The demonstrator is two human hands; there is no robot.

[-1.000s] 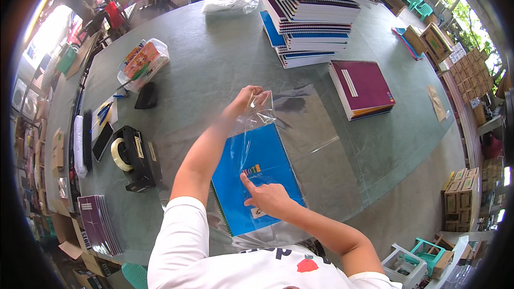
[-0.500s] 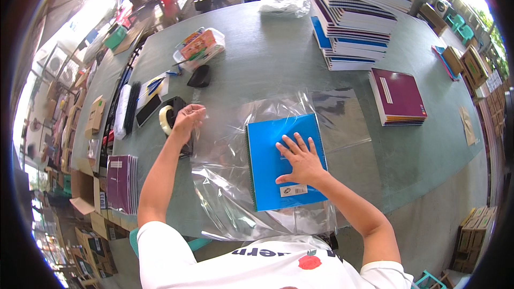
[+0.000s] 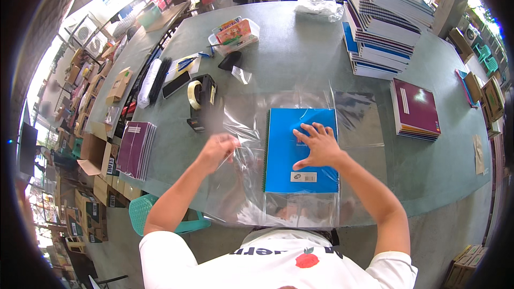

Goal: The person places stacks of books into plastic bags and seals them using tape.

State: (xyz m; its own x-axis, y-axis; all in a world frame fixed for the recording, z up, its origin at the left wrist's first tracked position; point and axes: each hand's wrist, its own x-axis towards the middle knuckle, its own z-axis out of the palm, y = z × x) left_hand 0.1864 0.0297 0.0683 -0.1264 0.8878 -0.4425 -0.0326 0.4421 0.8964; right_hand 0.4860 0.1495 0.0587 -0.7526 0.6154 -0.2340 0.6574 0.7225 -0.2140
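Observation:
A blue spiral notebook [image 3: 289, 168] lies flat on a clear plastic sheet [image 3: 246, 118] spread over the grey-green table [image 3: 300, 64]. My right hand [image 3: 317, 144] presses flat on the notebook's cover, fingers spread. My left hand [image 3: 217, 149] is blurred and pinches the left part of the plastic sheet, just left of the notebook. A black tape dispenser [image 3: 200, 96] with a roll of clear tape stands beyond my left hand.
A tall stack of notebooks [image 3: 383, 21] stands at the back right, with a maroon stack [image 3: 415, 109] beside it and another maroon stack [image 3: 135, 149] at the table's left edge. A snack tray [image 3: 233, 35], a plastic bag [image 3: 318, 5] and pens lie farther back. Cardboard boxes line the floor.
My left hand came back from the tape dispenser to the plastic sheet's left side. My right hand stayed pressed on the blue notebook, which now lies straighter before me.

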